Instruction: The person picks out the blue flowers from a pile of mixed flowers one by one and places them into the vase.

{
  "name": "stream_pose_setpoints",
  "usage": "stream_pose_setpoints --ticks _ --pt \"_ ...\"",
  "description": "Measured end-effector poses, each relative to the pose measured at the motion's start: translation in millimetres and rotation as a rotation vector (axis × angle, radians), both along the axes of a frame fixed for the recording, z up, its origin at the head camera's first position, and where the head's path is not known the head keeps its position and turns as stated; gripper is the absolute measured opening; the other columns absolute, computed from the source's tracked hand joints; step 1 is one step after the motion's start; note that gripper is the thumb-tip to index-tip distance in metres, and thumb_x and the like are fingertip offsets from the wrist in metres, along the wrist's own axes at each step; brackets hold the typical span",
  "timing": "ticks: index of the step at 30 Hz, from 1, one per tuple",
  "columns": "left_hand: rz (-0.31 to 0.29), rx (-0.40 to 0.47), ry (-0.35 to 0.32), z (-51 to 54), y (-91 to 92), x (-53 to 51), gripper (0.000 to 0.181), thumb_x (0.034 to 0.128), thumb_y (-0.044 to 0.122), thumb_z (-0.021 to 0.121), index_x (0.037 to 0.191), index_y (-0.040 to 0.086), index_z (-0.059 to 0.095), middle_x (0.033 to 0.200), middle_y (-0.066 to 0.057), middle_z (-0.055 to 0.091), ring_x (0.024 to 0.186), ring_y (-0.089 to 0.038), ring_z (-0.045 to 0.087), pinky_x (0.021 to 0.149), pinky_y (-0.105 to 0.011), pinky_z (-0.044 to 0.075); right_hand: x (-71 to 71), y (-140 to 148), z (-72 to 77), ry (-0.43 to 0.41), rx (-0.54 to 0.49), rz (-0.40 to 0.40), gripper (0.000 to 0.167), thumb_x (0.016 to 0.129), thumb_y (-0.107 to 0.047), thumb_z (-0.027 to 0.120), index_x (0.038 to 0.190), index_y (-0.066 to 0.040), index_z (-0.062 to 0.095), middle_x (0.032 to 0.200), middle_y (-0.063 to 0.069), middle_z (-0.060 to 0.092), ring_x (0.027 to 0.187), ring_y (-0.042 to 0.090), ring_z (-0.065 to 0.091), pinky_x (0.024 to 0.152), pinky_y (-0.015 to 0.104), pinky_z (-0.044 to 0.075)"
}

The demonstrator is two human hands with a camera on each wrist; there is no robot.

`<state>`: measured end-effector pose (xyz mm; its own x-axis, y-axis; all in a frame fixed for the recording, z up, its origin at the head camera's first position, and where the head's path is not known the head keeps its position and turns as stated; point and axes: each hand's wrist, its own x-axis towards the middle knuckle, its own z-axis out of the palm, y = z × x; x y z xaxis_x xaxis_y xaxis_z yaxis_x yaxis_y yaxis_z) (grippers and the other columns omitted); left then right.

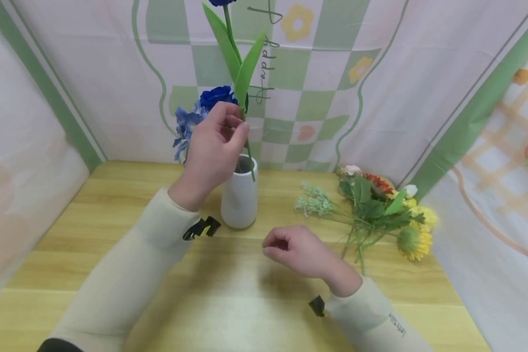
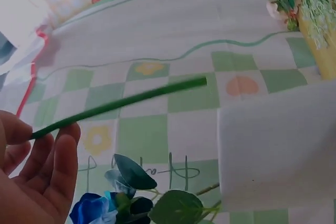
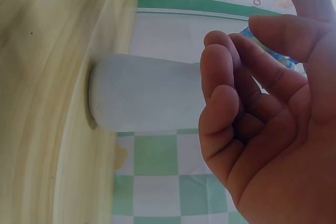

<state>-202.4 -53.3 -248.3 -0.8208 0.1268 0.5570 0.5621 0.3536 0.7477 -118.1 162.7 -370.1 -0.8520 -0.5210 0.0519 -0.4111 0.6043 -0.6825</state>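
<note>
Between thumb and fingers, the left hand pinches the green stem of a long flower with broad leaves and a blue bloom cut off by the top edge. In the left wrist view the lower stem stands apart from the white vase, its end outside the mouth. The vase stands upright, with a blue rose and light blue petals above and behind the left hand. Lower right of the vase, the right hand hangs loosely curled, holding nothing.
On the right of the wooden table lies a pile of flowers, with yellow blooms, a red one, green leaves and pale sprigs. A checkered cloth hangs behind the table.
</note>
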Motion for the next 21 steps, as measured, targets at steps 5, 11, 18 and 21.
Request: stream_pose_setpoints --ticks 5,11,18,21 --pt "0.078 -0.014 0.060 -6.2 1.5 -7.8 0.019 0.1003 0.016 0.061 0.116 0.005 0.059 0.099 -0.005 0.065 0.081 -0.016 0.058 0.068 -0.028 0.052 -1.6 0.8 -3.8 -0.013 0.008 -0.002 0.006 0.096 -0.021 0.067 0.098 -0.019 0.072 0.088 -0.014 0.065 0.081 0.006 0.062 0.073 0.029 0.054" --pt "0.123 0.117 0.089 -10.5 -6.4 -5.7 0.019 0.1007 0.015 0.059 0.115 0.003 0.057 0.101 -0.006 0.062 0.078 -0.014 0.060 0.071 -0.027 0.053 -1.6 1.3 -7.3 -0.008 0.020 0.006 0.006 0.096 -0.022 0.066 0.098 -0.020 0.071 0.088 -0.016 0.066 0.081 0.005 0.062 0.073 0.029 0.054" --pt "0.150 0.299 0.212 -21.2 -17.4 7.6 0.016 0.0996 0.009 0.059 0.109 -0.003 0.054 0.096 -0.009 0.063 0.071 -0.020 0.063 0.063 -0.026 0.054 0.4 0.0 -9.3 -0.052 0.012 0.000 0.006 0.097 -0.022 0.066 0.098 -0.020 0.071 0.086 -0.014 0.065 0.079 0.007 0.062 0.072 0.029 0.054" --pt "0.171 0.331 0.239 -30.8 -21.9 13.1 0.016 0.0986 0.007 0.059 0.108 -0.004 0.054 0.095 -0.009 0.064 0.070 -0.021 0.063 0.060 -0.025 0.053 1.2 -0.4 -9.8 -0.067 0.027 -0.002 0.006 0.097 -0.022 0.066 0.099 -0.020 0.071 0.086 -0.015 0.065 0.080 0.007 0.062 0.073 0.029 0.054"
